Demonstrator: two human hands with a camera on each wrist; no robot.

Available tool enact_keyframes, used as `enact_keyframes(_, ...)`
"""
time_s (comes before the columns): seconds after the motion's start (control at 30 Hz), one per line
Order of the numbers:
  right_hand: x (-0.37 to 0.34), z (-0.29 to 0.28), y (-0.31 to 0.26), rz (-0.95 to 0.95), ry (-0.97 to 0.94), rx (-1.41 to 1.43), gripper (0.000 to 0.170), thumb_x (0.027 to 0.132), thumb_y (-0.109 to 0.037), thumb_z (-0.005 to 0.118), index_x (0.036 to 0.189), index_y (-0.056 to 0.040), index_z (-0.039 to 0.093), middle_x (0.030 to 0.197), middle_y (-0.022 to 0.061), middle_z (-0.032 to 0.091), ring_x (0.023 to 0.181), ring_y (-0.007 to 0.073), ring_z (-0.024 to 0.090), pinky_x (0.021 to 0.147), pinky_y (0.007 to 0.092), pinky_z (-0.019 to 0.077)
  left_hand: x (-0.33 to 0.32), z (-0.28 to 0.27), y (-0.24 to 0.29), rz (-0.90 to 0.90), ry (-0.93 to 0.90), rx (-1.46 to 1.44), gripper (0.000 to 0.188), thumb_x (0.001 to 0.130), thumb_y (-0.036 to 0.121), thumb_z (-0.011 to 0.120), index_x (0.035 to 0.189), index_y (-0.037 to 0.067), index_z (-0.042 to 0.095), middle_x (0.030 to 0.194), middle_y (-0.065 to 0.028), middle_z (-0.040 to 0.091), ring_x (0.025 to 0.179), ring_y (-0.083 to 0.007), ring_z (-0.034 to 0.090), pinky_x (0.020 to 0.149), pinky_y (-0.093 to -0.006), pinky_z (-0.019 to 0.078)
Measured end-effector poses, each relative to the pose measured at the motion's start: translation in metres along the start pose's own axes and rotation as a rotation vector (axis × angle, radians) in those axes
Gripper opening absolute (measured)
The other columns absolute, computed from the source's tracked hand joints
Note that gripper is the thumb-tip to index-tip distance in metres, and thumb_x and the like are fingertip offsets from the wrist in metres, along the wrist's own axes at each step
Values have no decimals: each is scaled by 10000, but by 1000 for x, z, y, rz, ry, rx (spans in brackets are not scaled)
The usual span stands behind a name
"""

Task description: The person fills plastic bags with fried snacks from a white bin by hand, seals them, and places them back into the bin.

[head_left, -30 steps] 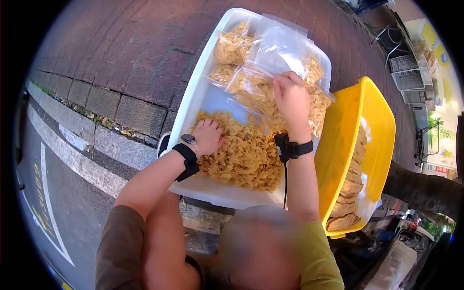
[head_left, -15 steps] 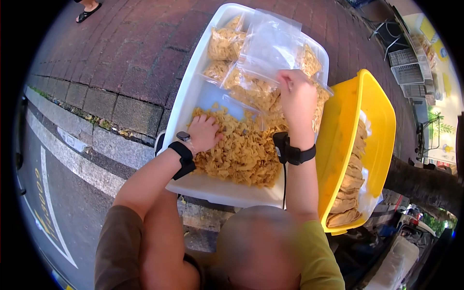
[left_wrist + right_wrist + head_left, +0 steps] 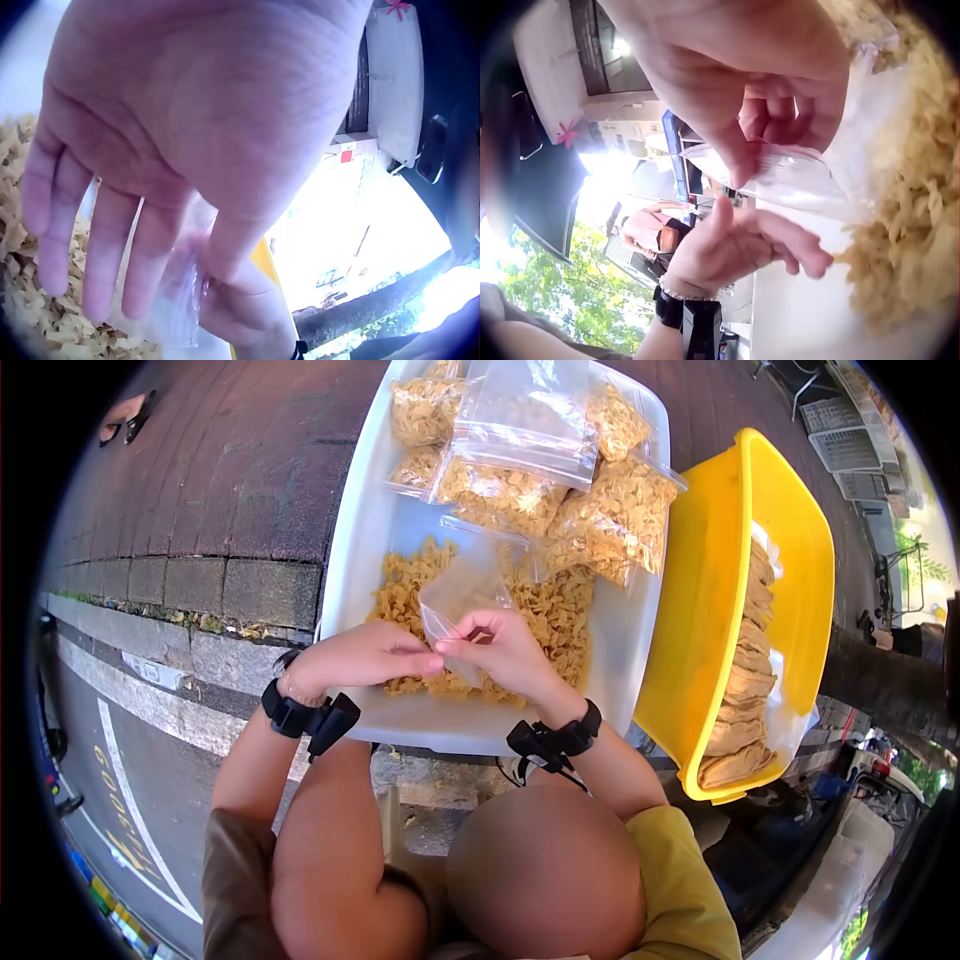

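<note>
My right hand [image 3: 505, 650] pinches the edge of a clear plastic bag [image 3: 462, 592] between thumb and fingers, over a pile of loose golden-tan flakes [image 3: 555, 615]. The bag looks empty in the right wrist view. Close beside it is my left hand [image 3: 365, 653], its fingers straight and its fingertips right by the bag's edge in the head view. From the left wrist, the left palm [image 3: 180, 112] and spread fingers show with nothing gripped. The flakes lie in the near part of a white tub [image 3: 625, 660].
Filled bags of flakes [image 3: 620, 510] crowd the tub's far end, with flat empty zip bags [image 3: 525, 420] on top. At the right stands a yellow bin [image 3: 690, 610] holding a row of folded brown pieces [image 3: 740, 690]. A passer-by's foot [image 3: 140, 420] shows at upper left.
My right hand has come down from the flat bags, bringing one clear bag. My left hand has lifted off the flakes and moved near it. The head view has shifted.
</note>
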State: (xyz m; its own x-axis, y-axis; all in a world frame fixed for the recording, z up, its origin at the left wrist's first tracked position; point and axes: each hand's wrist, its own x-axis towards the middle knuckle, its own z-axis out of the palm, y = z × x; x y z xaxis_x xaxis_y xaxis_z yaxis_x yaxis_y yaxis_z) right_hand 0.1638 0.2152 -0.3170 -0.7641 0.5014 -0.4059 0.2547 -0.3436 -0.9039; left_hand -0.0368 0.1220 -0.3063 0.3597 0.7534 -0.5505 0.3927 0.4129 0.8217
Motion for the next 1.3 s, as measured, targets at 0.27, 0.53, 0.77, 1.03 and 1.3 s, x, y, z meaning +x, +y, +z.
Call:
enact_keyframes(0.27, 4, 9, 7, -124, -6, -75, 146, 818, -123, 773, 877, -49, 662, 710, -32, 620, 637, 20, 538, 560, 195, 432, 2, 13, 9, -5, 406, -145, 231, 935, 224, 649, 977, 2, 698, 785, -1, 664, 710, -48, 558, 644, -217, 445)
enact_keyframes(0.53, -4, -16, -4, -155, 88, -4, 107, 876, -83, 699, 947, -53, 624, 822, -20, 637, 697, 33, 573, 587, 184, 447, 7, 11, -12, 170, 375, -408, 158, 960, 94, 569, 1076, 2, 623, 882, -14, 628, 785, -82, 571, 731, -218, 451)
enact_keyframes(0.77, -14, 5, -10, -510, 174, -248, 163, 832, -12, 666, 933, -78, 555, 872, 40, 633, 739, 147, 657, 607, 280, 530, 13, 16, 12, -4, -73, -1193, 902, 858, 789, 273, 1376, 68, 427, 1278, -170, 549, 1140, -293, 564, 944, -492, 434)
enact_keyframes(1.03, -12, -2, -17, -786, 198, -789, 312, 686, 0, 693, 972, -83, 601, 908, 63, 614, 798, 270, 642, 659, 343, 541, 39, 22, 3, 337, -323, -1666, 1200, 678, 951, 292, 1469, 49, 300, 1433, -185, 414, 1300, -361, 423, 1033, -615, 315)
enact_keyframes(1.3, -12, 3, -20, -688, 280, -1195, 371, 724, -65, 642, 1094, -91, 655, 927, 72, 565, 869, 243, 619, 718, 347, 532, 42, 34, 7, 285, -16, -1500, 1024, 770, 871, 365, 1372, 45, 423, 1351, -139, 502, 1312, -299, 416, 1117, -515, 247)
